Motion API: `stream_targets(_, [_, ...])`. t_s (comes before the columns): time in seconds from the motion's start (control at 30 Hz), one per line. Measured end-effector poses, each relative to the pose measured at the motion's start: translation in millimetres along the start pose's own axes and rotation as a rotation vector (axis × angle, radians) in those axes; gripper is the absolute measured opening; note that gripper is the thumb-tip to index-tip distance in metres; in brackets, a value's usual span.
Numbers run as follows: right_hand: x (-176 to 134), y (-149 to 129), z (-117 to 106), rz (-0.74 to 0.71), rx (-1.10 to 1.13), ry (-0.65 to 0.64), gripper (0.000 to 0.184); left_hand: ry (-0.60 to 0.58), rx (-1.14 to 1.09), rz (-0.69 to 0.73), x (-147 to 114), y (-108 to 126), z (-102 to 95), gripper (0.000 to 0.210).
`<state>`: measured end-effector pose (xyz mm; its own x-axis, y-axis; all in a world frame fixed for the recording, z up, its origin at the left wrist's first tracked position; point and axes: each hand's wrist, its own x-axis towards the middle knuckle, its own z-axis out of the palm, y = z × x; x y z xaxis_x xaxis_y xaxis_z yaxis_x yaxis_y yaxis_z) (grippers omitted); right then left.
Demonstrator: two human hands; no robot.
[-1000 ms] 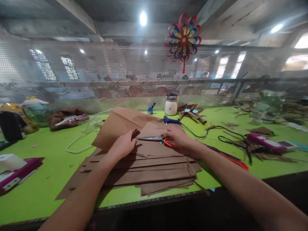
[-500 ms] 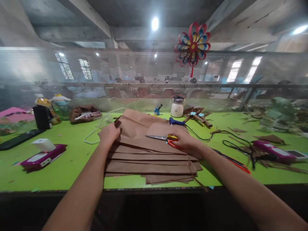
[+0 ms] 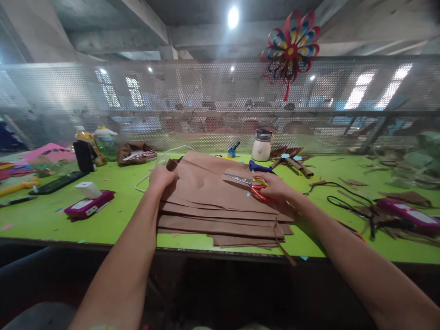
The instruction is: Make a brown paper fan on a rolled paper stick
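Note:
My right hand (image 3: pixel 274 186) holds a pair of scissors (image 3: pixel 240 178) by the yellow and red handles, with the blades pointing left over the brown paper. My left hand (image 3: pixel 162 178) is closed at the left edge of the stack, and a small rolled piece of brown paper (image 3: pixel 172 165) sticks out by its thumb. Between the hands lies a stack of large brown paper sheets (image 3: pixel 202 183), their folded edges layered toward me. A blue glue gun (image 3: pixel 260 167) rests at the far right edge of the stack, just beyond the scissors.
On the green table (image 3: pixel 134 224) stand a white jar (image 3: pixel 261 147) and a small blue bottle (image 3: pixel 232 151). Purple power strips (image 3: pixel 91 205) lie on both sides. Black cable (image 3: pixel 340 201) and paper scraps (image 3: pixel 352 182) are at right. A perforated metal screen (image 3: pixel 206 87) rises behind.
The camera view has shifted, so the table appears farther right and higher. The scissors have moved slightly away from me over the paper, their tips now tilted up-left. My left hand stays at the stack's edge.

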<state>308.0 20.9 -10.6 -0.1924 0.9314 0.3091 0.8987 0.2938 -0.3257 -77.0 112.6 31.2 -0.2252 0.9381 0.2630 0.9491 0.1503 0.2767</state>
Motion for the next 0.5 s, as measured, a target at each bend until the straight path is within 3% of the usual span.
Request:
stream_targets(0.17, [0,-2,0,-0.003,-0.004,0.033,0.058,-0.009,0.028,0.061,-18,5,-25.9,0.044])
stream_targets(0.3, [-1,-7,0,-0.058,0.004,0.028,0.056,-0.107,0.006,0.132,-44,-4,-43.6,0.029])
stream_targets(0.4, [-3,-12,0,-0.097,0.013,0.008,0.057,-0.189,0.032,0.144,-62,-16,-39.3,0.029])
stream_targets(0.5, [-7,-21,2,-0.146,0.033,0.002,0.058,-0.199,0.080,0.120,-71,-25,-24.7,0.031])
